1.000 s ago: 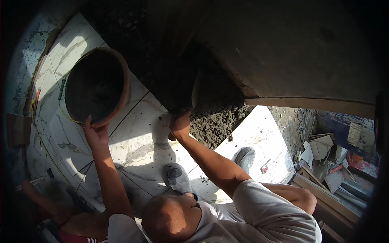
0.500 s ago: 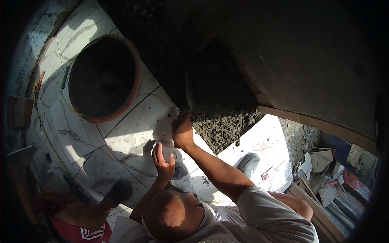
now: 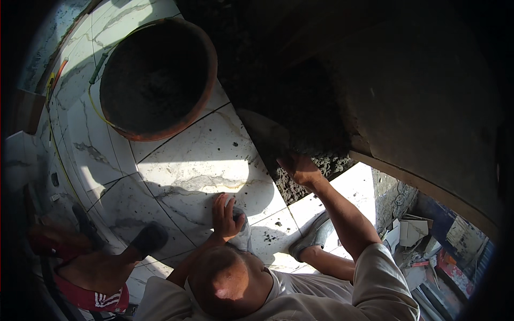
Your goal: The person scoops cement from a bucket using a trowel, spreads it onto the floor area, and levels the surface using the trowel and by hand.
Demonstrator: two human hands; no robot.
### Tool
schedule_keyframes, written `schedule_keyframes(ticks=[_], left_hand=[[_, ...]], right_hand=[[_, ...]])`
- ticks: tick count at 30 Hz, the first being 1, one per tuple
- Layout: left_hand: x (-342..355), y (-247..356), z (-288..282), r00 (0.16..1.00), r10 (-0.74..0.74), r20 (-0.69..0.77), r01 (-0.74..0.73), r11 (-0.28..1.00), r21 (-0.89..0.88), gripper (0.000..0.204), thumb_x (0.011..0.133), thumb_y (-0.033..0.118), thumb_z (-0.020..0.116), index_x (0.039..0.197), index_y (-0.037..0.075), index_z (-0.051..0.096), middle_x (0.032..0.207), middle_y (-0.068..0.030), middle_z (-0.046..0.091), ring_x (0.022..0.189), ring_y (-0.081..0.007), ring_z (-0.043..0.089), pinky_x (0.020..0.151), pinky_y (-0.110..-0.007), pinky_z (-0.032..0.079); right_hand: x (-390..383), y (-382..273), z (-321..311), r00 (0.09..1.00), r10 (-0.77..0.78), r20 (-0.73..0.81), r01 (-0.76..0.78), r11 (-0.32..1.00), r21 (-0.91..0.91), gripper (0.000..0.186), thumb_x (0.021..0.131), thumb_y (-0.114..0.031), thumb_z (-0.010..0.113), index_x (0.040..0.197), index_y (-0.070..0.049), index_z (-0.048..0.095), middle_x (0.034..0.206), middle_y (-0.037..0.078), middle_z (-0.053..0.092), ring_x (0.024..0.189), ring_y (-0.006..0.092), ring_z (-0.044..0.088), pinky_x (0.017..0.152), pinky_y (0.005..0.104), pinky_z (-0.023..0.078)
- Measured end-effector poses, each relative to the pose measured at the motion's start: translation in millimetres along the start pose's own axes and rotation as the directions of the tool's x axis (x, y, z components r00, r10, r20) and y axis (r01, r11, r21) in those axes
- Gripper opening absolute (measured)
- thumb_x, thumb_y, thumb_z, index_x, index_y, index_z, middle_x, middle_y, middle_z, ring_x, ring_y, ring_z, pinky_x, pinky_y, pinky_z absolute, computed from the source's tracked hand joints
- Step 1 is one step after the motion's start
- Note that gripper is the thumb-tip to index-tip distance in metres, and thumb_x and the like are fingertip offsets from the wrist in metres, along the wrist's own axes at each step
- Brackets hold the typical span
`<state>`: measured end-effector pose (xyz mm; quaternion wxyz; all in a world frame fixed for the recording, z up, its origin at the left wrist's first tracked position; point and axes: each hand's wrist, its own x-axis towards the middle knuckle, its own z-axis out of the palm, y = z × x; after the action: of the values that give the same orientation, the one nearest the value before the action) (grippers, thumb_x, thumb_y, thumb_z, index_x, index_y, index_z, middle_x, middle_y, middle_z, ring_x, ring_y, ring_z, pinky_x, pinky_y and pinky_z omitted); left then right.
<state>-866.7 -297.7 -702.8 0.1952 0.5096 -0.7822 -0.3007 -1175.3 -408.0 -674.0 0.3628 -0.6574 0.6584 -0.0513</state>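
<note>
My right hand (image 3: 301, 169) reaches out to the edge of a dark bed of wet mortar (image 3: 293, 188) and is closed on the handle of a flat grey trowel (image 3: 263, 137), whose blade lies against the mortar. My left hand (image 3: 225, 213) rests flat, fingers spread, on a white marbled floor tile (image 3: 198, 166); it holds nothing. A round tub with an orange rim (image 3: 210, 80), dark mortar inside, stands on the tiles to the upper left, well away from both hands.
A large dark slab (image 3: 428, 107) overhangs the upper right and shades the mortar. A yellow cord (image 3: 96, 109) runs past the tub. My grey shoes (image 3: 316, 238) (image 3: 150, 238) rest on the tiles. Tile offcuts and boxes (image 3: 412, 235) lie at the lower right.
My left hand left the tub's rim and came down flat onto the tile near my knee. My right hand stayed with the trowel at the mortar edge. The view shifted, so the tub looks larger.
</note>
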Motion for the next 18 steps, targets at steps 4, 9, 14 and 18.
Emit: schedule_keyframes(ticks=[4,9,14,18], left_hand=[[-5,-2,-5,1.0,0.006,-0.018,-0.006,1.0,0.027,0.057,0.079,0.029,0.065,0.123,-0.003,0.049,0.131,-0.0256,0.042,0.12,-0.0456,0.041,0.102,-0.056,0.033],[-2,1,-1,1.0,0.014,-0.015,-0.013,1.0,0.028,0.056,0.086,0.038,0.059,0.123,-0.003,0.049,0.128,-0.0257,0.043,0.12,-0.0445,0.043,0.102,-0.056,0.034],[-2,-5,1,0.999,0.024,-0.021,-0.023,0.999,0.047,0.058,0.088,0.041,0.055,0.122,-0.005,0.05,0.126,-0.0263,0.045,0.119,-0.0446,0.043,0.102,-0.056,0.034],[-4,-3,8,0.998,0.058,0.008,-0.059,0.995,0.084,0.058,0.087,0.039,0.056,0.124,-0.005,0.047,0.13,-0.0267,0.043,0.12,-0.0449,0.041,0.101,-0.056,0.032]], right_hand=[[49,-65,-20,0.993,0.09,-0.07,-0.082,0.991,0.109,0.04,0.094,-0.038,0.054,0.112,-0.003,0.061,0.093,0.024,0.065,0.082,0.0423,0.063,0.073,0.0483,0.051],[45,-47,24,0.905,-0.249,-0.346,0.185,0.961,-0.206,0.038,0.095,-0.036,0.051,0.102,0.0,0.06,0.074,0.02,0.062,0.065,0.0352,0.064,0.061,0.0438,0.052],[-13,-44,44,0.807,0.585,-0.074,-0.378,0.61,0.696,0.026,0.095,-0.022,0.049,0.094,0.002,0.06,0.069,0.016,0.06,0.057,0.0248,0.062,0.045,0.036,0.05],[2,-70,61,0.791,0.385,-0.476,0.006,0.772,0.636,0.036,0.094,-0.032,0.052,0.092,0.004,0.052,0.064,0.008,0.053,0.049,0.0177,0.054,0.047,0.0324,0.047]])
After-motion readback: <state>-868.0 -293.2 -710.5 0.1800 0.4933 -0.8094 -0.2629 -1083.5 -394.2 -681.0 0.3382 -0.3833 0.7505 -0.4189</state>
